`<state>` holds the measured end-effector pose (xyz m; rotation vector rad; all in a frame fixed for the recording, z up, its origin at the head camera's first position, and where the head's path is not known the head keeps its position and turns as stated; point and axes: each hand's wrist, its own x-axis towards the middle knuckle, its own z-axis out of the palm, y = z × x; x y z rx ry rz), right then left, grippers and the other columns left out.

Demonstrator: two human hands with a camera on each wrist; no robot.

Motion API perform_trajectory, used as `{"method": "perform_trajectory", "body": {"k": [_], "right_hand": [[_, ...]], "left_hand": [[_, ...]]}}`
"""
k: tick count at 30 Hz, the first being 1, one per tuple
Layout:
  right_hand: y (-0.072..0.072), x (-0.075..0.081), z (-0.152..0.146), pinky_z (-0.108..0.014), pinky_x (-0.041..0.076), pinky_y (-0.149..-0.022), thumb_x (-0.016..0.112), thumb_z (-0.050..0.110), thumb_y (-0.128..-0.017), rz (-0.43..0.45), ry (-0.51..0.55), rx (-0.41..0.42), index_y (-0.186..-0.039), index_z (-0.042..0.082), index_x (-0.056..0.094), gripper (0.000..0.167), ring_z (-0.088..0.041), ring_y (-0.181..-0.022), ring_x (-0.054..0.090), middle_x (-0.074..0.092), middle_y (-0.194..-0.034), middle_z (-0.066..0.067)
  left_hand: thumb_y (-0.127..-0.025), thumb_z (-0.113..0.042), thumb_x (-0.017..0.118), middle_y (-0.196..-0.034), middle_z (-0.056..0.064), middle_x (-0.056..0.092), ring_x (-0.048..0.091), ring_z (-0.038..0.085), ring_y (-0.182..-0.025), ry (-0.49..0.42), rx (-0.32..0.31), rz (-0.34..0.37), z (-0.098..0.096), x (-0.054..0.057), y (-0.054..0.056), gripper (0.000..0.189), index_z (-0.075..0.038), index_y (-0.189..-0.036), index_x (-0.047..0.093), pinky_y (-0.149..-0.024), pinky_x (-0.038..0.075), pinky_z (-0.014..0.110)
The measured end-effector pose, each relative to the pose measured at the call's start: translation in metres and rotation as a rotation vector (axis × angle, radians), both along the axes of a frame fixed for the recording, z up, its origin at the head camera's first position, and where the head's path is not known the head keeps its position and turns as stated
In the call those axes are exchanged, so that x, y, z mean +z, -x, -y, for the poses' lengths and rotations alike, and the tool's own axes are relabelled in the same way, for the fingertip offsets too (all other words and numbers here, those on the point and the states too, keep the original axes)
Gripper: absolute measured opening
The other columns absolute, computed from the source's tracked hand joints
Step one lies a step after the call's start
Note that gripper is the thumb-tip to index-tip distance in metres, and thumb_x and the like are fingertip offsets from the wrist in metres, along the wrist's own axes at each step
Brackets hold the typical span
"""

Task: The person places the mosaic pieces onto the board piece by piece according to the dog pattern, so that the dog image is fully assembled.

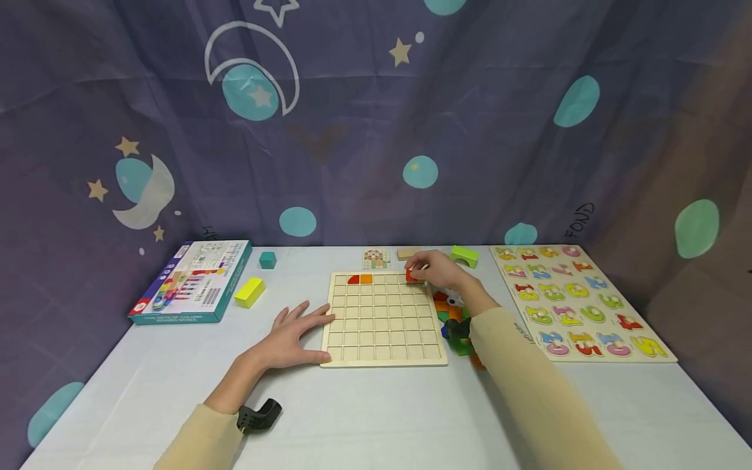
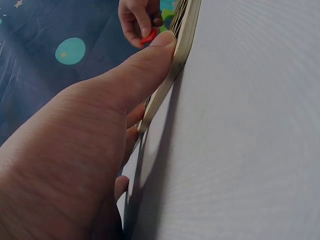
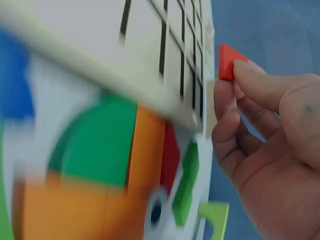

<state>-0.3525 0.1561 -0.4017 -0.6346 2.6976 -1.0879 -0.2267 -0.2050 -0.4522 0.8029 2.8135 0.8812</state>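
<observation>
A pale wooden grid board (image 1: pixel 382 364) lies flat on the white table. My left hand (image 1: pixel 294 341) touches its left edge with fingers spread and fairly straight; up close, the thumb (image 2: pixel 145 67) presses the board's rim. Over the board's far right corner, my right hand (image 1: pixel 440 269) pinches a small red wooden piece (image 3: pixel 226 62) between thumb and fingers. In the top row sit a red piece (image 1: pixel 354 280) with a curved side and, touching it, an orange square (image 1: pixel 367 279). Beside the board's right edge is a pile with green (image 3: pixel 100 145) and orange pieces (image 3: pixel 65 212), partly hidden by my right arm.
Behind the board lie a patterned card (image 1: pixel 376 259), a flat wooden block (image 1: pixel 408 252) and a green arch block (image 1: pixel 465 255). A number puzzle board (image 1: pixel 587 307) is at right. Left are a box (image 1: pixel 190 281), a yellow block (image 1: pixel 250 292) and a teal cube (image 1: pixel 267 260).
</observation>
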Motion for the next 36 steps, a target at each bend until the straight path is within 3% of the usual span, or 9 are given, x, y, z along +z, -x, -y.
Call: {"method": "perform_trajectory", "body": {"k": [6,16,26,36], "right_hand": [[0.001,-0.003,0.032,-0.033,0.049,-0.072,0.063,0.006,-0.1,-0.015,0.045,-0.017,-0.108,0.002,0.068,0.01,-0.023,-0.087,0.059,0.064,-0.098,-0.009],[0.006,-0.011,0.063,-0.031,0.047,-0.068,0.064,0.003,-0.098,-0.079,-0.002,-0.021,-0.103,0.001,0.069,0.007,-0.022,-0.084,0.06,0.066,-0.095,-0.009],[0.008,-0.018,0.072,-0.032,0.049,-0.074,0.065,0.004,-0.098,-0.079,-0.077,-0.039,-0.094,0.004,0.07,0.006,-0.018,-0.079,0.058,0.067,-0.089,-0.005],[0.004,-0.009,0.066,-0.033,0.051,-0.076,0.065,0.009,-0.099,-0.034,-0.112,0.034,-0.103,0.004,0.071,0.009,-0.02,-0.088,0.061,0.068,-0.099,-0.005]], "left_hand": [[-0.08,-0.054,0.08,-0.161,0.002,0.035,0.012,0.043,-0.151,-0.007,-0.004,0.004,0.001,0.001,-0.001,0.079,-0.019,-0.147,0.055,-0.114,-0.003,0.067],[-0.081,-0.055,0.079,-0.161,0.002,0.036,0.012,0.041,-0.151,-0.003,-0.006,0.0,0.0,0.0,-0.001,0.079,-0.019,-0.147,0.055,-0.114,-0.002,0.066],[-0.08,-0.055,0.079,-0.161,0.001,0.035,0.011,0.04,-0.151,0.0,-0.004,0.008,0.0,0.0,-0.001,0.079,-0.019,-0.147,0.055,-0.115,-0.003,0.066],[-0.081,-0.055,0.079,-0.161,0.002,0.036,0.012,0.042,-0.151,-0.004,-0.002,-0.003,0.0,0.0,-0.001,0.079,-0.02,-0.147,0.055,-0.114,-0.002,0.067]]}}
